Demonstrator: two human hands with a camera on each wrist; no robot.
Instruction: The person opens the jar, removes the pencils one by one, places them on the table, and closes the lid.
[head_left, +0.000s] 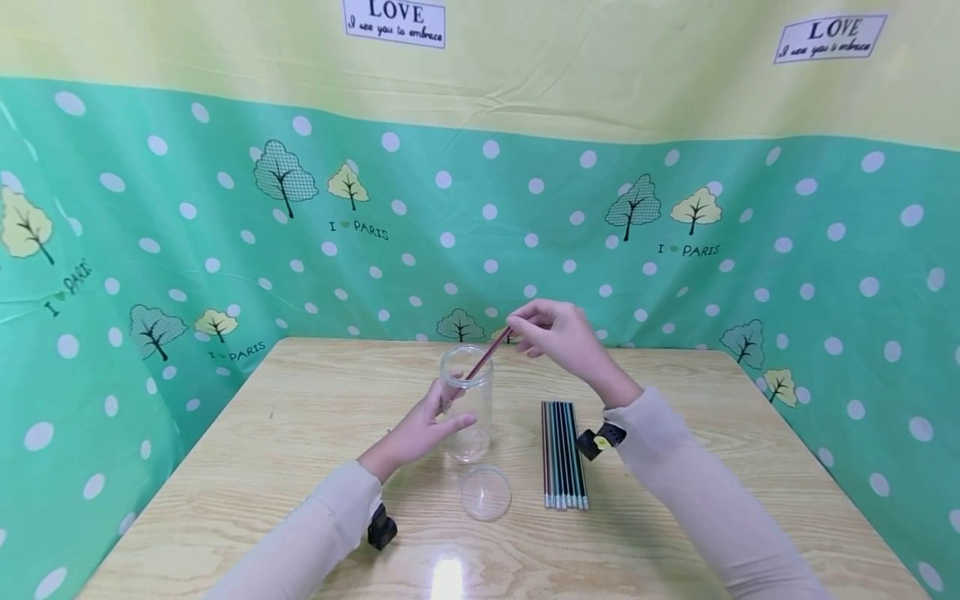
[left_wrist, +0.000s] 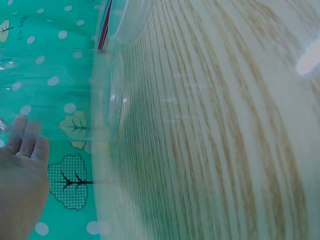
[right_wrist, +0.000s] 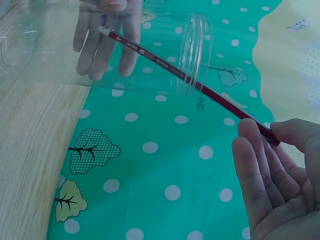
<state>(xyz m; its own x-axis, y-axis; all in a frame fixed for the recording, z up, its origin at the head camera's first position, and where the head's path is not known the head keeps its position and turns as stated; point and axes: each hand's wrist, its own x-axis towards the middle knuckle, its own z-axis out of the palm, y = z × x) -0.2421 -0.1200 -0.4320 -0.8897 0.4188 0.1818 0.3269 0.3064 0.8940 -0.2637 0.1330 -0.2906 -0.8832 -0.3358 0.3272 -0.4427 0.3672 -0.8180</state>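
Note:
A clear, open-topped jar (head_left: 480,417) stands upright on the table. My left hand (head_left: 427,425) holds it from the left, thumb on the near side and fingers behind the wall. In the left wrist view, fingertips of the left hand (left_wrist: 25,170) show at the jar (left_wrist: 65,95). My right hand (head_left: 558,333), above and right of the mouth, pinches a dark red pencil (head_left: 489,353) near its far end. The right wrist view shows the pencil (right_wrist: 160,62) slanting through the mouth, its white eraser end inside the jar, between thumb and fingers of the right hand (right_wrist: 280,175).
A round clear lid (head_left: 486,493) lies on the table in front of the jar. To its right, several dark pencils (head_left: 564,454) lie side by side, eraser ends toward me. A green dotted cloth (head_left: 360,275) hangs behind the wooden table (head_left: 285,433).

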